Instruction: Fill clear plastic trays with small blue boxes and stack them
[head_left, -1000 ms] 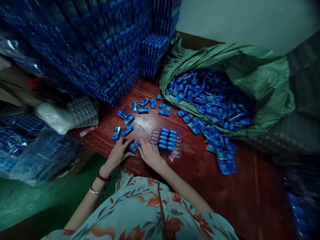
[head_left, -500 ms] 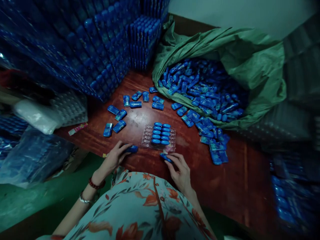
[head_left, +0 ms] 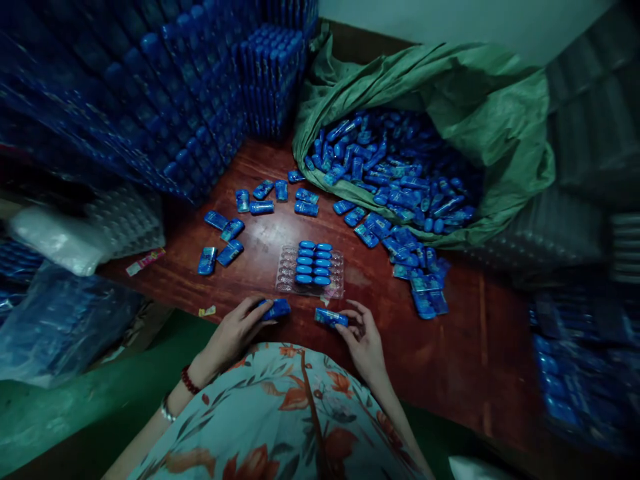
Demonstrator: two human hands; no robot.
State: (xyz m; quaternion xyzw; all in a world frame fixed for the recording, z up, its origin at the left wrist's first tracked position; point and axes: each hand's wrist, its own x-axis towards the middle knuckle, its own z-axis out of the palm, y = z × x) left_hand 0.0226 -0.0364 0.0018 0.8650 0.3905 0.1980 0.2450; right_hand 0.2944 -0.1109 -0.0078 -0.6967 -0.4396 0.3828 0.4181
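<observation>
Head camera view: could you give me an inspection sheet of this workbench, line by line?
Surface: reddish wooden table.
Job's things: clear tray partly filled with blue cases; left hand holds blue case; right hand holds another blue case.
Clutter: loose cases; green sack spilling more.
Grippers: both hands closed on cases.
Cables: nothing seen.
Surroundings: stacked filled trays; plastic bags at the left.

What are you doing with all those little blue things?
A person at a wooden table has one small blue container in the grip of the left hand and another in the right hand. In front of them lies a clear tray, part filled with blue containers. More spill from a green sack.
</observation>
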